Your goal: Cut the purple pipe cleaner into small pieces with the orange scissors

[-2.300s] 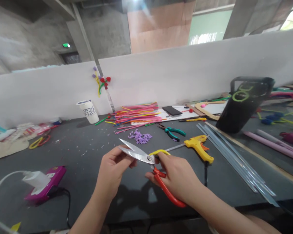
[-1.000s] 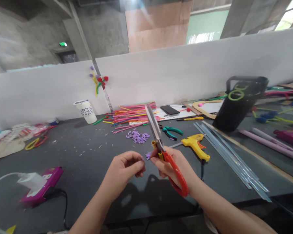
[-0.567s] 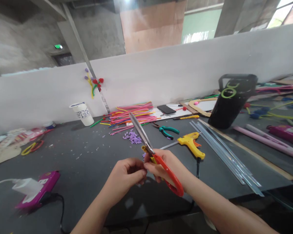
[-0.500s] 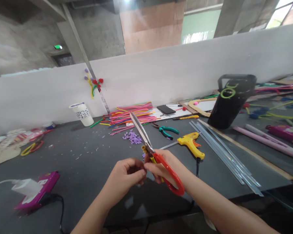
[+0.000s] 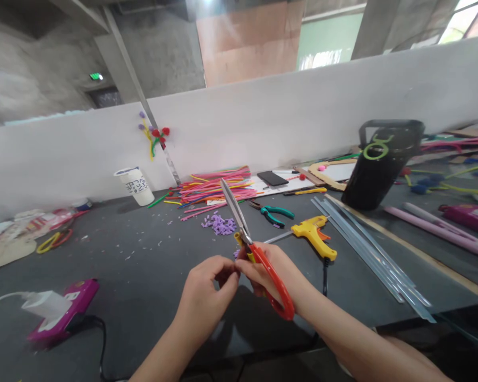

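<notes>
My right hand (image 5: 276,268) is closed around a pair of scissors (image 5: 271,281) with red handles, their long blades pointing up and away, nearly together. A yellow piece (image 5: 238,239) shows beside the scissors' pivot; I cannot tell what it is. Fingers bent and thumb pressed in, my left hand (image 5: 207,281) meets the right fingertips; anything in its pinch is too small or hidden. Just beyond the hands lies a heap of short purple pieces (image 5: 219,224) on the dark table (image 5: 143,286), with a few more partly behind the right hand.
Behind the heap lie a bundle of fuzzy coloured stems (image 5: 211,185) and teal-handled pliers (image 5: 276,213). To the right are a yellow glue gun (image 5: 314,236), clear glue sticks (image 5: 370,254) and a black bottle (image 5: 378,170). A white cup (image 5: 137,187) and purple power strip (image 5: 79,302) stand left.
The scissors have turned slightly, with their handles swinging a little left and the blade tips a little right. Both hands stay together, and the left thumb has bent more. The view has shifted slightly.
</notes>
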`<move>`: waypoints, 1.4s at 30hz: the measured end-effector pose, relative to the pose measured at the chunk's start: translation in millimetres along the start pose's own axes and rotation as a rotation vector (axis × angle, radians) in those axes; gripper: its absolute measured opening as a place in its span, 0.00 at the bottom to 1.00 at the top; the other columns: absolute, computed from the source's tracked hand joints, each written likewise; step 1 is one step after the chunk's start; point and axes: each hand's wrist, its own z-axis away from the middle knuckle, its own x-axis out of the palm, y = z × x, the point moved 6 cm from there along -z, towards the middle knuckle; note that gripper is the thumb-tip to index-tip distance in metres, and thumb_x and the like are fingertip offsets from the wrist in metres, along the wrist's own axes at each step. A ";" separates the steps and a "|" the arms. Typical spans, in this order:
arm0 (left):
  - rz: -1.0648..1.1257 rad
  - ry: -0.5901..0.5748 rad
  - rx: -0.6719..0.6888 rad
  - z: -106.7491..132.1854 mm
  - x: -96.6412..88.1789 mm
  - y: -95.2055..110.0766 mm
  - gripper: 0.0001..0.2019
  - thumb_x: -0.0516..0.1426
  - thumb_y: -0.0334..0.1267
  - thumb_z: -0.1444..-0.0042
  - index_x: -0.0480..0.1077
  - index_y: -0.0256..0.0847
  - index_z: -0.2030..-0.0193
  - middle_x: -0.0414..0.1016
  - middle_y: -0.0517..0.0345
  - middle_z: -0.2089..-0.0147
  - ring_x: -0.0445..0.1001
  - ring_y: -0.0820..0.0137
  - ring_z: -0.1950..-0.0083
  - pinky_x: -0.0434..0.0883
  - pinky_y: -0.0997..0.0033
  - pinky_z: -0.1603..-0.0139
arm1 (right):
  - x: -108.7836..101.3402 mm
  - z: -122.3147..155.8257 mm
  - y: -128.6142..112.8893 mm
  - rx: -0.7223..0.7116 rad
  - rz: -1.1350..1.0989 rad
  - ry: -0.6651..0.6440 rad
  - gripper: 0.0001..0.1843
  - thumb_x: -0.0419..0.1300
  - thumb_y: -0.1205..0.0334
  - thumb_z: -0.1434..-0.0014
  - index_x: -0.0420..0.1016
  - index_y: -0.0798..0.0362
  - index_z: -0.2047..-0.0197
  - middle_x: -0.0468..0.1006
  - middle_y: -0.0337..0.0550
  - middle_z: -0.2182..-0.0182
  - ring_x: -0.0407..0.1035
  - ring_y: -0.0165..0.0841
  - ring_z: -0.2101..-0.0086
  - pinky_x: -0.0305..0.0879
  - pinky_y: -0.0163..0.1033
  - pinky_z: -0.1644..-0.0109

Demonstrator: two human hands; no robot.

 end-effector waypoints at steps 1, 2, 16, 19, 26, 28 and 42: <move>0.048 0.002 -0.035 -0.5 -0.2 -2.2 0.06 0.53 0.31 0.51 0.70 0.38 0.75 0.71 0.59 0.76 0.68 0.72 0.73 0.64 0.73 0.70 | -0.8 -0.2 -0.2 -0.013 0.002 0.001 0.08 0.57 0.57 0.52 0.63 0.52 0.74 0.59 0.27 0.88 0.55 0.23 0.88 0.54 0.28 0.85; 0.122 0.001 -0.083 -1.1 -0.7 -5.3 0.06 0.53 0.32 0.52 0.70 0.38 0.75 0.71 0.60 0.77 0.68 0.72 0.74 0.64 0.74 0.70 | -2.5 -0.1 -1.5 -0.041 0.026 0.008 0.10 0.57 0.55 0.52 0.63 0.52 0.73 0.59 0.28 0.87 0.55 0.23 0.87 0.54 0.29 0.84; 0.797 0.236 -0.238 -1.0 -30.2 -24.4 0.03 0.59 0.33 0.53 0.69 0.36 0.74 0.71 0.62 0.78 0.67 0.76 0.76 0.64 0.78 0.74 | -5.5 19.8 -11.8 -0.367 0.966 0.212 0.23 0.53 0.39 0.52 0.63 0.52 0.66 0.70 0.39 0.77 0.64 0.33 0.76 0.50 0.34 0.74; 0.819 0.270 -0.230 0.7 -33.2 -25.2 0.02 0.59 0.32 0.54 0.71 0.37 0.72 0.71 0.62 0.78 0.67 0.76 0.76 0.64 0.77 0.74 | -3.0 21.6 -11.0 -0.383 1.039 0.231 0.23 0.52 0.39 0.52 0.64 0.53 0.66 0.71 0.41 0.75 0.66 0.35 0.74 0.51 0.35 0.73; 0.794 0.321 -0.189 2.1 -39.4 -23.8 0.01 0.58 0.30 0.54 0.71 0.37 0.73 0.71 0.63 0.77 0.68 0.76 0.75 0.64 0.76 0.73 | -2.2 21.4 -9.4 -0.394 1.098 0.274 0.24 0.51 0.39 0.50 0.64 0.53 0.65 0.73 0.43 0.74 0.67 0.36 0.74 0.50 0.36 0.74; 0.789 0.336 -0.198 2.3 -40.2 -24.3 0.01 0.58 0.31 0.54 0.71 0.38 0.72 0.71 0.63 0.77 0.68 0.75 0.75 0.65 0.76 0.73 | -2.2 21.2 -9.1 -0.413 1.100 0.282 0.24 0.50 0.39 0.50 0.65 0.53 0.65 0.73 0.43 0.74 0.68 0.36 0.74 0.50 0.36 0.74; 0.765 0.317 -0.195 1.7 -39.6 -23.7 0.02 0.58 0.32 0.53 0.72 0.37 0.73 0.71 0.62 0.78 0.66 0.75 0.75 0.64 0.76 0.73 | 0.4 21.1 -8.5 -0.445 1.141 0.283 0.23 0.47 0.40 0.46 0.64 0.54 0.67 0.74 0.43 0.75 0.69 0.36 0.75 0.51 0.36 0.74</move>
